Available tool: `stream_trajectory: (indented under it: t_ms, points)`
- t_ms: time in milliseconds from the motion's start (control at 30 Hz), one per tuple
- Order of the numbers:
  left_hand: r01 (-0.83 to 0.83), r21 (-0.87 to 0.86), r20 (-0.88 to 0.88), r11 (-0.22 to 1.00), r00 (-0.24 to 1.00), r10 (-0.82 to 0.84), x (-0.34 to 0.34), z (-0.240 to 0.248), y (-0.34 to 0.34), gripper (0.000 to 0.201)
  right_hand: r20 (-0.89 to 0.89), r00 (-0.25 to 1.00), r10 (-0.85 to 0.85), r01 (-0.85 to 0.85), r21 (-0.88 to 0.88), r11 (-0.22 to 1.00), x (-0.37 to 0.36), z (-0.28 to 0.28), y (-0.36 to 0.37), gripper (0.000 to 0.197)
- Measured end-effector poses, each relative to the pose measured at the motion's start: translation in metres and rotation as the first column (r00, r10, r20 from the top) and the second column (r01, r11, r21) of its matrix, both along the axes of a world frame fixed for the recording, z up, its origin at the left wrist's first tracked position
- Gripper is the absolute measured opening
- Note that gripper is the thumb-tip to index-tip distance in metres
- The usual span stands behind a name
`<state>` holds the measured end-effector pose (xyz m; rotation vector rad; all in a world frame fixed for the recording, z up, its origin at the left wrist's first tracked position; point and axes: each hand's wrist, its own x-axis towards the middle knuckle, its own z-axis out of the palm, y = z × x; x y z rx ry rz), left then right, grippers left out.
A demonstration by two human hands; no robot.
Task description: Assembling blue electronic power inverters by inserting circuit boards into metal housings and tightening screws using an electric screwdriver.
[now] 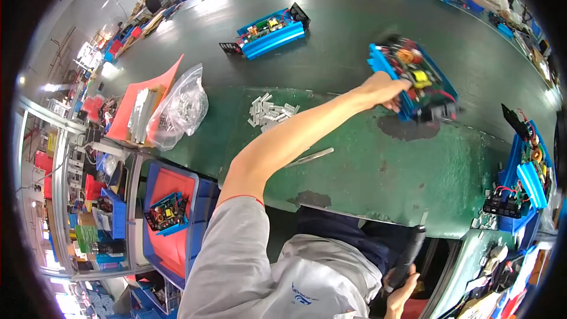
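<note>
My left arm reaches across the green bench. My left hand is closed on the near left edge of a blue metal housing with a circuit board inside. The board carries a copper coil and a yellow part; black end pieces and red wires at the housing's ends are smeared by motion. Low in the picture, close to my body, my right hand is wrapped round a black electric screwdriver, its tip pointing up. On the dark conveyor belt lies a similar blue housing, touched by neither hand.
Small pale bars lie piled on the bench near a thin strip. Left of them are a clear plastic bag and a red sheet. A blue bin stands lower left. More blue housings sit at right. People work beyond the belt.
</note>
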<state>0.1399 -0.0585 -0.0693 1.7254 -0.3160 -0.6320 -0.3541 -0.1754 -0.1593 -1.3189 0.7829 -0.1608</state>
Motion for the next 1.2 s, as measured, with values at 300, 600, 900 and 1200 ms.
stream_trajectory:
  t_ms: [300,600,900,1200]
  points:
    - [0.549,0.176,0.210,0.817,0.790,-0.576,-0.062,-0.020,-0.023,0.043,0.074,0.888,-0.454,0.446,-0.381,0.810,0.025,0.013,-0.074,0.038]
    - [-0.018,0.205,0.702,0.979,0.700,-0.134,-0.098,-0.002,0.106,0.024,-0.201,0.977,-0.068,-0.170,-0.931,0.322,0.103,0.066,-0.119,0.050]
    - [-0.540,0.365,0.857,0.758,0.514,-0.047,-0.169,-0.047,0.269,0.032,-0.060,0.799,0.598,-0.266,-0.928,0.262,0.208,0.127,0.046,0.028]
    - [-0.614,0.138,0.833,0.777,0.497,0.245,-0.201,-0.039,0.269,0.020,-0.286,0.912,0.294,-0.251,-0.956,-0.152,0.187,0.107,-0.107,0.044]
